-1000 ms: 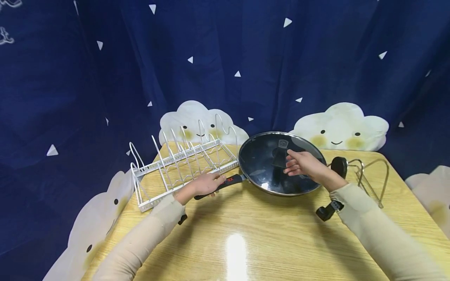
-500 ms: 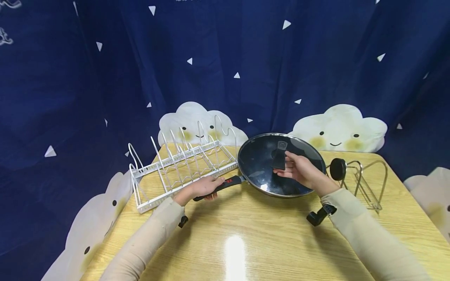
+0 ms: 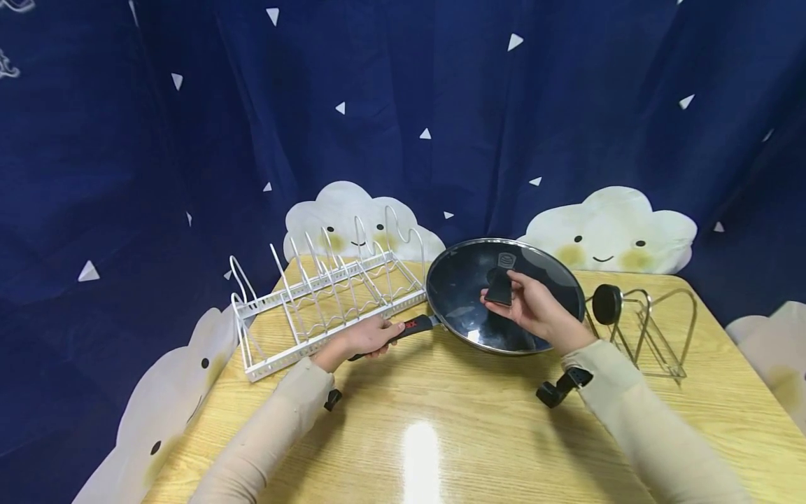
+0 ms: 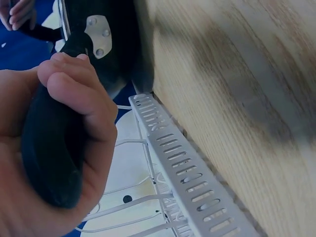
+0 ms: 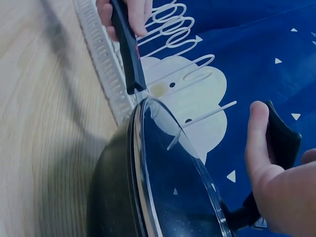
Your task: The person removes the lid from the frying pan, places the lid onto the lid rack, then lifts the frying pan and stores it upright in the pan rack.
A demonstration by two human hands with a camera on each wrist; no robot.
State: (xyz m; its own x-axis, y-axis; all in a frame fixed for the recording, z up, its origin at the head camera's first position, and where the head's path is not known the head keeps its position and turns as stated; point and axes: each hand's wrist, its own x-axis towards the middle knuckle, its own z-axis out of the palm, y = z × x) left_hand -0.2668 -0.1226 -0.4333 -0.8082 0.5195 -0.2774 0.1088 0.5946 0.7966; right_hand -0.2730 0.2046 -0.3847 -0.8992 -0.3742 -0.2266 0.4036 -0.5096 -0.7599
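A dark wok (image 5: 111,182) sits on the table under a glass lid (image 3: 462,280) with a metal rim. My left hand (image 3: 365,337) grips the wok's long black handle (image 3: 417,325); in the left wrist view its fingers curl round the handle (image 4: 52,148). Over the lid, my right hand (image 3: 535,308) holds the upright black lid handle (image 3: 499,288), thumb on one side and fingers on the other. In the right wrist view the thumb lies along that lid handle (image 5: 284,140), and the lid rests on the wok's rim.
A white wire pan rack (image 3: 403,304) with several upright loops stands left of the wok, close behind my left hand. To the right is a small metal wire stand (image 3: 649,308) near a round black knob (image 3: 606,304). A dark blue curtain (image 3: 403,84) hangs behind the table (image 3: 478,434).
My right hand has moved left and slightly down over the lid, and its fingers have taken hold of the lid handle. My left hand keeps its grip on the wok handle.
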